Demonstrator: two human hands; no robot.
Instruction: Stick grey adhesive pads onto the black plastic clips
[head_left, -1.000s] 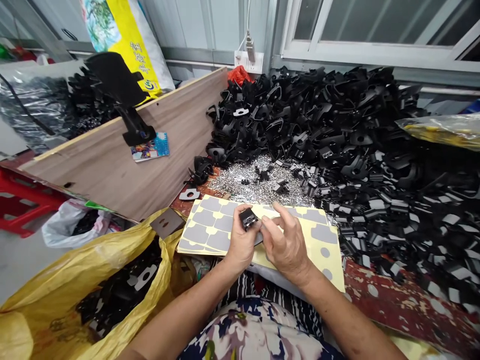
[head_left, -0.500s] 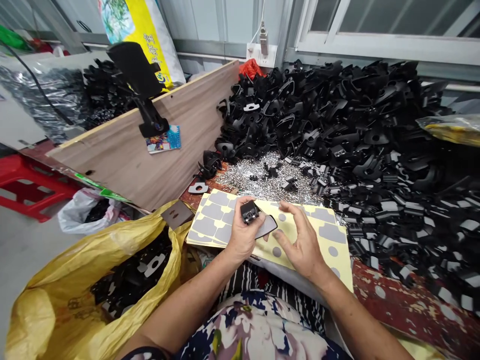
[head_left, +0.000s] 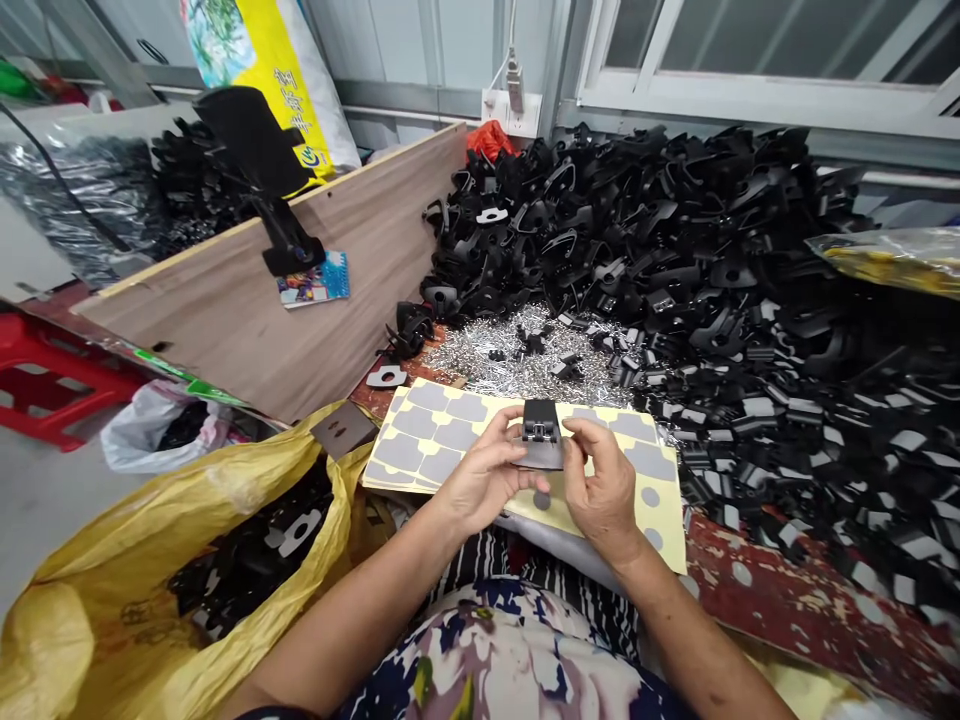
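Observation:
A black plastic clip [head_left: 540, 412] with a small metal hinge pin and a grey face is held level above the sticker sheets. My left hand [head_left: 484, 475] grips its left side, thumb on top and fingers partly underneath. At the clip's right edge, my right hand [head_left: 604, 490] is closed in a pinch, thumb and forefinger against it. Whether a pin is between those fingertips is too small to tell. Below both hands lies a stack of yellow sheets [head_left: 382, 452] with grey stickers.
Loose silver pins [head_left: 480, 350] lie behind the sheets. Black plastic parts [head_left: 637, 210] are heaped at the back and right. A wooden board [head_left: 360, 270] bounds the left, with a phone holder [head_left: 289, 235] on it. A yellow sack [head_left: 247, 480] of parts stands at the lower left.
The clip has turned from slanting to level and moved slightly right. My right hand, open and apart before, has come in and closed on the clip's right edge. The view has shifted slightly.

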